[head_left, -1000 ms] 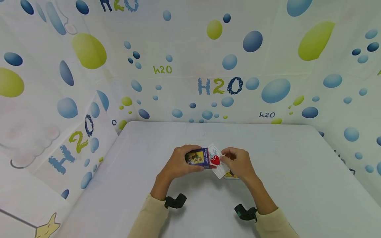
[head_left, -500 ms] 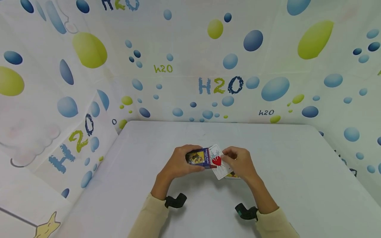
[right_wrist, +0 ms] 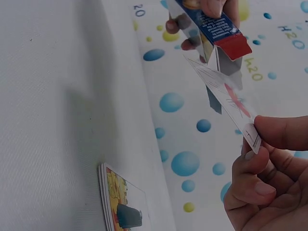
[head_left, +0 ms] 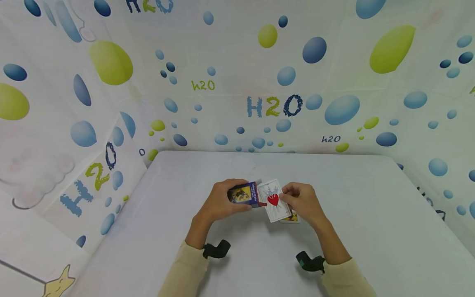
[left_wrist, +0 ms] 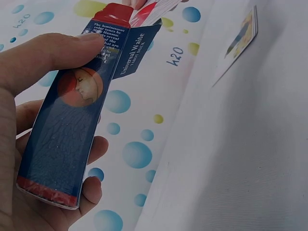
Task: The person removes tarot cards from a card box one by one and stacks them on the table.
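While the left hand (head_left: 222,202) wraps its grip round a blue card box (head_left: 243,194), the thumb lies across a narrow side, over printed text just above a moon face. The box is held above the white worktop (head_left: 334,177), its unfolded red and blue flaps toward the right hand (head_left: 301,202). That hand's grip is closed on a white card (head_left: 275,208) with a red heart, pinching it by one edge. The card sits tilted just beyond the box's mouth; whether it touches a flap, or is one card or several together, is hard to tell. Beneath it and the right hand, a small card stack (head_left: 291,218) lies on the worktop. Behind stands a spotted backdrop (head_left: 237,49).
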`<state>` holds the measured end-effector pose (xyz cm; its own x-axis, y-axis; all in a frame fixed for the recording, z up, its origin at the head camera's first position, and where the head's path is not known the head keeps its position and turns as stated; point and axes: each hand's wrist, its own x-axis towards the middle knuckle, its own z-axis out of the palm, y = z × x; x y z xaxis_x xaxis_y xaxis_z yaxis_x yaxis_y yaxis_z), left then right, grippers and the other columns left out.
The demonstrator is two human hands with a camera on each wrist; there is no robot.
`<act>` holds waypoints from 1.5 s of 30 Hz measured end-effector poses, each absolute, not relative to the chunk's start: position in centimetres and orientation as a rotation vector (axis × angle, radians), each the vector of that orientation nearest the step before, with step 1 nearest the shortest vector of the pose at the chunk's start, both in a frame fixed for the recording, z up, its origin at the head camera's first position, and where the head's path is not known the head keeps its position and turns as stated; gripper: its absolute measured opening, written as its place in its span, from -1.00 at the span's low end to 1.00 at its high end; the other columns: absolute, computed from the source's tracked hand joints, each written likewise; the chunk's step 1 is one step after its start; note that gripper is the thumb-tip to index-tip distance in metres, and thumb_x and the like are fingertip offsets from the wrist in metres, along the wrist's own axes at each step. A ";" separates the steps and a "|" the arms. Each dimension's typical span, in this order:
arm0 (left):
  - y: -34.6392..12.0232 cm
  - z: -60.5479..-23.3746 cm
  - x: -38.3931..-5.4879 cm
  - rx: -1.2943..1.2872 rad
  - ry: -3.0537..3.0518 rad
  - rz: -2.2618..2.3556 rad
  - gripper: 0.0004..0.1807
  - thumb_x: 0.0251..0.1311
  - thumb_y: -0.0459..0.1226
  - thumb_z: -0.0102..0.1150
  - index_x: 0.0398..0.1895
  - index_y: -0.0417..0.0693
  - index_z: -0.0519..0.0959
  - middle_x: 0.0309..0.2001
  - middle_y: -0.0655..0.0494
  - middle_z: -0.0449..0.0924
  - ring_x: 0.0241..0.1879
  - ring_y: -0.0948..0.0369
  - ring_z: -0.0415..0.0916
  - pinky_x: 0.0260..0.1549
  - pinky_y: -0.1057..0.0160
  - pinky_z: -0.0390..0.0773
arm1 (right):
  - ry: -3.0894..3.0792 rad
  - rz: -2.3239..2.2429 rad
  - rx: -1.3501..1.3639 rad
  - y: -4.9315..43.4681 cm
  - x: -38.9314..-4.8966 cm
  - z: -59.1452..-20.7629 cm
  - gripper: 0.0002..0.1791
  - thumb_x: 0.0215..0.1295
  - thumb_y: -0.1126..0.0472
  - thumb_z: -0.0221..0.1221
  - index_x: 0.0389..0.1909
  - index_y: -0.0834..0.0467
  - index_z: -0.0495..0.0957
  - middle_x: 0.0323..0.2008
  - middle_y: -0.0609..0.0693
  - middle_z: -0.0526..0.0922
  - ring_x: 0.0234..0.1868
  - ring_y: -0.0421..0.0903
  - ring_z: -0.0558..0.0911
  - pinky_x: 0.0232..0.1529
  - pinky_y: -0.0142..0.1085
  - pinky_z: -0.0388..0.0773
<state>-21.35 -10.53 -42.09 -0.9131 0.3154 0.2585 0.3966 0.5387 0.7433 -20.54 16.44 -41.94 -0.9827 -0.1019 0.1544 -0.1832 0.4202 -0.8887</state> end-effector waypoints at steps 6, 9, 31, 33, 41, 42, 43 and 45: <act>-10.7 -42.2 -21.5 -0.649 -2.652 -1.335 -0.23 -0.08 -0.05 0.61 0.29 0.06 0.57 0.18 0.14 0.60 0.04 0.14 0.50 0.00 0.13 0.61 | -2.591 1.683 0.233 17.0 -20.8 -42.0 -0.90 0.35 0.31 0.23 -0.26 0.30 0.62 -0.38 0.11 0.65 -0.37 0.02 0.57 -0.45 -0.30 0.60; -10.7 -42.2 -21.5 -0.637 -2.657 -1.328 -0.24 -0.10 -0.05 0.62 0.27 0.10 0.58 0.18 0.15 0.61 0.04 0.14 0.50 0.00 0.13 0.60 | -2.601 1.701 0.199 17.3 -20.9 -42.1 -0.90 0.35 0.31 0.23 -0.25 0.30 0.62 -0.37 0.12 0.63 -0.37 0.04 0.57 -0.45 -0.31 0.60; -11.0 -42.4 -21.9 -0.627 -2.664 -1.336 -0.25 -0.14 -0.07 0.63 0.24 0.10 0.60 0.15 0.15 0.63 0.00 0.17 0.51 0.01 0.11 0.55 | -2.682 1.728 -0.143 19.9 -22.0 -43.3 -0.78 0.37 0.22 0.23 -0.18 0.34 0.59 -0.48 0.08 0.61 -0.52 -0.10 0.52 -0.53 -0.36 0.50; -11.1 -42.4 -21.9 -0.627 -2.663 -1.338 -0.24 -0.14 -0.06 0.63 0.24 0.10 0.60 0.15 0.14 0.62 0.01 0.16 0.51 0.01 0.10 0.55 | -2.689 1.728 -0.151 19.8 -22.0 -43.5 -0.77 0.37 0.22 0.24 -0.17 0.35 0.59 -0.47 0.07 0.62 -0.52 -0.11 0.53 -0.52 -0.36 0.51; -11.0 -42.4 -21.8 -0.616 -2.673 -1.335 -0.23 -0.14 -0.04 0.63 0.26 0.10 0.59 0.18 0.13 0.62 0.02 0.16 0.51 0.00 0.08 0.56 | -2.706 1.717 -0.225 19.7 -22.4 -44.1 -0.74 0.34 0.27 0.24 -0.06 0.36 0.57 -0.49 0.07 0.64 -0.54 -0.12 0.54 -0.52 -0.33 0.51; -11.0 -42.4 -21.8 -0.613 -2.674 -1.338 -0.23 -0.14 -0.05 0.64 0.26 0.11 0.59 0.18 0.14 0.61 0.02 0.16 0.51 0.00 0.08 0.56 | -2.712 1.710 -0.237 19.7 -22.5 -44.2 -0.73 0.34 0.27 0.24 -0.05 0.36 0.57 -0.49 0.07 0.64 -0.54 -0.11 0.54 -0.52 -0.33 0.51; -11.0 -42.4 -21.9 -0.611 -2.677 -1.341 -0.23 -0.14 -0.05 0.64 0.26 0.11 0.59 0.18 0.14 0.61 0.02 0.16 0.51 0.01 0.09 0.56 | -2.715 1.706 -0.251 19.6 -22.5 -44.3 -0.72 0.34 0.27 0.25 -0.03 0.36 0.57 -0.48 0.08 0.64 -0.54 -0.11 0.54 -0.51 -0.33 0.51; -11.0 -42.4 -21.9 -0.614 -2.679 -1.344 -0.23 -0.14 -0.05 0.63 0.26 0.10 0.59 0.19 0.14 0.61 0.03 0.16 0.51 0.01 0.08 0.56 | -2.724 1.693 -0.267 19.6 -22.6 -44.5 -0.71 0.35 0.26 0.25 -0.01 0.36 0.57 -0.47 0.09 0.65 -0.55 -0.10 0.54 -0.51 -0.33 0.52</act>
